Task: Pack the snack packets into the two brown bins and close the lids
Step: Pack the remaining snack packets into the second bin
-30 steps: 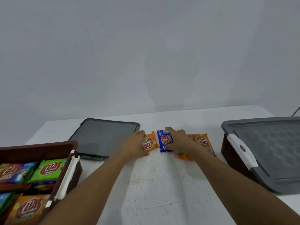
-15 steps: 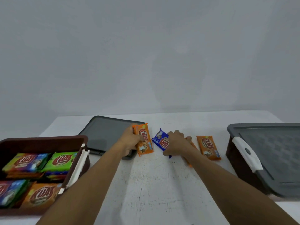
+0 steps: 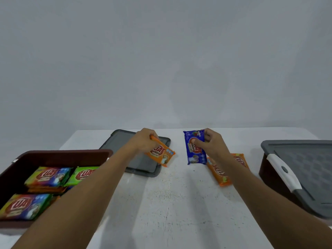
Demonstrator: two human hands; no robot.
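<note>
My left hand (image 3: 143, 143) pinches an orange packet (image 3: 160, 155) above the loose grey lid (image 3: 118, 146), and my right hand (image 3: 211, 146) pinches a blue packet (image 3: 195, 150) above the white desk (image 3: 172, 203). Two more orange packets (image 3: 218, 174) lie under my right arm. The open brown bin (image 3: 57, 156) at left holds several packets, and the bin at right (image 3: 269, 174) has its lid on.

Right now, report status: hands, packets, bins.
Left hand grips orange snack packet, right hand blue snack packet, both off table. Two orange packets lie on white table. Left brown bin open, right bin lidded.
</note>
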